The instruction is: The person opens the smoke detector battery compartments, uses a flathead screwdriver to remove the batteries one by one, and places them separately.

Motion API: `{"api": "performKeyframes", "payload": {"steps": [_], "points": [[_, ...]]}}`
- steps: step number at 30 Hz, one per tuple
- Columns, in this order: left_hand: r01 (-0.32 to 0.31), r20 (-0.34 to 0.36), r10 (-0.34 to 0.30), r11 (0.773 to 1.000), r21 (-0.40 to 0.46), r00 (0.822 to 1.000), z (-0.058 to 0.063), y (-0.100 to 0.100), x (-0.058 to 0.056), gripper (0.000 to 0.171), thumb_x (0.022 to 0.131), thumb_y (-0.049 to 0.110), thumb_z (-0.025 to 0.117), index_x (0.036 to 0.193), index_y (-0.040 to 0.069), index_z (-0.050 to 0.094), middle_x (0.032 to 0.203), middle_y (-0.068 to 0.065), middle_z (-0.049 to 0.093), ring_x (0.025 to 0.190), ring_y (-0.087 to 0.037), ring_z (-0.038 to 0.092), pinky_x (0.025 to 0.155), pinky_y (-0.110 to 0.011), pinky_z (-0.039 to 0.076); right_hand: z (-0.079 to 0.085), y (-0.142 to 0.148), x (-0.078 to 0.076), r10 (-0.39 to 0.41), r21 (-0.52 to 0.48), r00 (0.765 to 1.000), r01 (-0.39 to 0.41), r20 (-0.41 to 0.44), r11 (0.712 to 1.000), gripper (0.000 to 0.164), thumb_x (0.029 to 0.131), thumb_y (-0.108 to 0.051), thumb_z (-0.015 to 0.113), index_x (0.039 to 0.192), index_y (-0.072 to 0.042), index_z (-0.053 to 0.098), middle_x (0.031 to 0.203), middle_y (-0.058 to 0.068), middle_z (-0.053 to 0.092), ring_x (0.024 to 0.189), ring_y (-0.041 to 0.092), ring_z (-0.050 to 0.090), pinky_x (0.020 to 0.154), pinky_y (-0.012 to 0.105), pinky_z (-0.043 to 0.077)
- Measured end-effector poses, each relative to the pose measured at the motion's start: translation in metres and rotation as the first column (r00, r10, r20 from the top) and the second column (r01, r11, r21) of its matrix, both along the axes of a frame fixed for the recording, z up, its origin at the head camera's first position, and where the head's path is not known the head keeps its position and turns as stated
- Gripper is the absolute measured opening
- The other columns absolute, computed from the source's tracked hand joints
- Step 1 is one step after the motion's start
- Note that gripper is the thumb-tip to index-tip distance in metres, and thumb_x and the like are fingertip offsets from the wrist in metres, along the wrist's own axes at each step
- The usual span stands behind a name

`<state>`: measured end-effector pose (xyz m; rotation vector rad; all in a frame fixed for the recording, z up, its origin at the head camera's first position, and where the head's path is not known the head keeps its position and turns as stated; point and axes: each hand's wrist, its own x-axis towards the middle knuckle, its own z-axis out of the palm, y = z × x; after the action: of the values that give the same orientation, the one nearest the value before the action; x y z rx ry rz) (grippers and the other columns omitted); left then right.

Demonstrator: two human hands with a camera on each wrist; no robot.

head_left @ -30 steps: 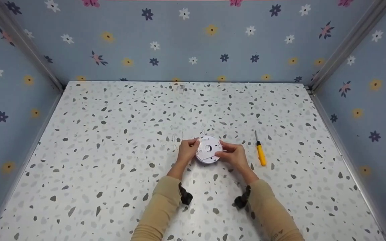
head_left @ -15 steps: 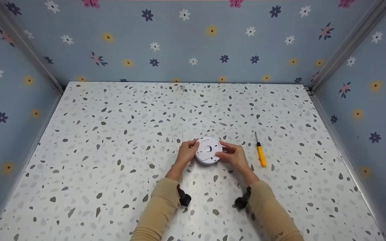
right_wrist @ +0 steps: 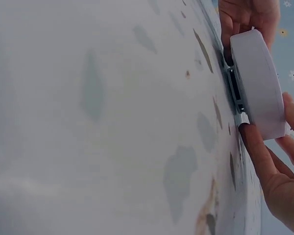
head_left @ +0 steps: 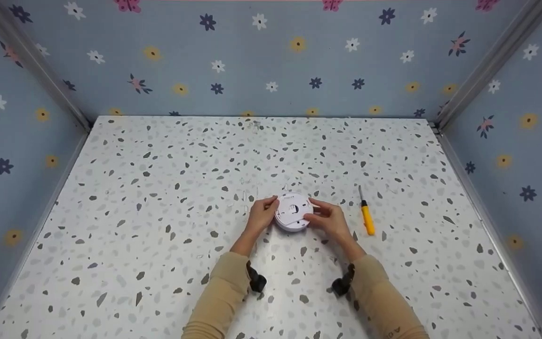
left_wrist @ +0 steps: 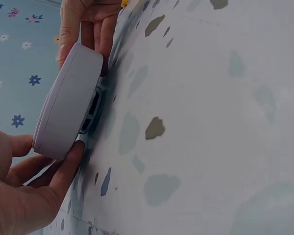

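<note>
With left hand (head_left: pixel 261 214), pinched L rim of white round device (head_left: pixel 290 216); w/ right hand (head_left: pixel 330 219), pinched R rim, w/ fingers curled round edge & partly underneath. Held device btwn both, i.e. directly R of left hand, directly L of right hand, at approx. mid-width of speckled white table (head_left: pixel 158 259). Couldn't tell if touching table or just above. Per left wrist view, had flat face up, dark slotted part (left_wrist: pixel 90 111) down toward table. Found no long axis from above, being round; called neither hand nearer, w/ both touching. Judged this opposed grip, rim to rim, as key relation: any turn or lift would depend on both hands equally.

Further R, near right hand but not touching, saw yellow-handled screwdriver (head_left: pixel 365 212) lying flat on table, w/ long axis running away from person, handle at near end, shaft toward back & slightly L; closer to right hand than left.

Counted: 2 hands, 2 tan sleeves (head_left: pixel 219 296), 2 blk wrist cams (head_left: pixel 258 281), 1 device, 1 screwdriver, 3 flowery blue wall panels (head_left: pixel 21 150).
</note>
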<state>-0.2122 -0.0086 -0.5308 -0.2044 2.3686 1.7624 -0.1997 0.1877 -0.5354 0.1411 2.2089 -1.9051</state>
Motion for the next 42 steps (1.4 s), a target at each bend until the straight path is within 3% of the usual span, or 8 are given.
{"api": "performKeyframes", "payload": {"steps": [7,12,16,20,29,39,42], "points": [[0.044,-0.044,-0.044,0.999,0.003,0.998,0.000,-0.003,0.005,0.037,0.090,0.021,0.052,0.121,0.000,0.053,0.119,-0.013,0.054,0.097,-0.021,0.056,0.078,-0.028,0.049,0.002,0.002,0.001,0.016,0.098,0.997,-0.009,-0.071,0.995,0.051,0.070,-0.014,0.074,0.118,-0.011,0.057,0.111,0.011,0.059,0.093,0.020,0.059,0.079,0.026,0.049],[0.054,-0.072,-0.053,0.998,0.013,0.996,-0.001,-0.005,0.008,0.040,0.088,0.021,0.056,0.121,-0.002,0.052,0.110,-0.015,0.058,0.094,-0.022,0.057,0.070,-0.026,0.051,0.003,0.005,0.001,0.019,0.074,0.996,-0.012,-0.090,0.997,0.050,0.070,-0.011,0.073,0.118,-0.007,0.057,0.112,0.013,0.058,0.094,0.022,0.059,0.078,0.028,0.050],[0.071,-0.122,-0.071,0.997,-0.003,0.990,-0.002,-0.008,0.012,0.048,0.084,0.023,0.062,0.121,-0.003,0.050,0.110,-0.016,0.057,0.097,-0.024,0.055,0.078,-0.030,0.048,0.006,0.007,0.001,0.037,0.081,0.992,-0.027,-0.118,0.996,0.049,0.070,-0.012,0.074,0.116,-0.004,0.057,0.113,0.014,0.057,0.096,0.025,0.057,0.075,0.029,0.051],[0.090,-0.164,-0.091,0.996,-0.011,0.982,-0.004,-0.010,0.017,0.060,0.077,0.027,0.069,0.124,-0.002,0.047,0.116,-0.015,0.053,0.103,-0.025,0.052,0.086,-0.033,0.044,0.009,0.009,0.001,0.079,0.157,0.982,-0.051,-0.174,0.986,0.045,0.071,-0.016,0.073,0.112,-0.004,0.060,0.112,0.009,0.058,0.098,0.023,0.055,0.078,0.028,0.049],[0.193,-0.187,-0.192,0.981,-0.012,0.963,-0.005,-0.012,0.030,0.092,0.063,0.028,0.080,0.136,0.002,0.030,0.133,-0.016,0.036,0.118,-0.027,0.039,0.096,-0.034,0.037,0.012,0.014,-0.002,0.141,0.222,0.969,-0.095,-0.201,0.970,0.047,0.071,-0.020,0.074,0.114,-0.006,0.058,0.115,0.007,0.056,0.102,0.023,0.053,0.086,0.033,0.046],[0.248,-0.248,-0.247,0.968,-0.026,0.937,-0.010,-0.007,0.031,0.105,0.058,0.018,0.083,0.138,-0.002,0.018,0.139,-0.020,0.025,0.127,-0.028,0.025,0.105,-0.034,0.021,0.017,0.010,-0.007,0.240,0.252,0.928,-0.169,-0.286,0.953,0.052,0.071,-0.017,0.074,0.117,-0.002,0.056,0.118,0.009,0.054,0.107,0.025,0.047,0.089,0.041,0.042],[0.256,-0.263,-0.255,0.966,-0.031,0.930,-0.011,-0.005,0.031,0.106,0.058,0.016,0.083,0.138,-0.002,0.017,0.140,-0.020,0.023,0.129,-0.029,0.022,0.106,-0.035,0.018,0.025,0.007,-0.007,0.284,0.259,0.914,-0.211,-0.290,0.943,0.054,0.071,-0.014,0.074,0.118,0.001,0.053,0.120,0.014,0.052,0.110,0.030,0.045,0.090,0.047,0.040]]}}
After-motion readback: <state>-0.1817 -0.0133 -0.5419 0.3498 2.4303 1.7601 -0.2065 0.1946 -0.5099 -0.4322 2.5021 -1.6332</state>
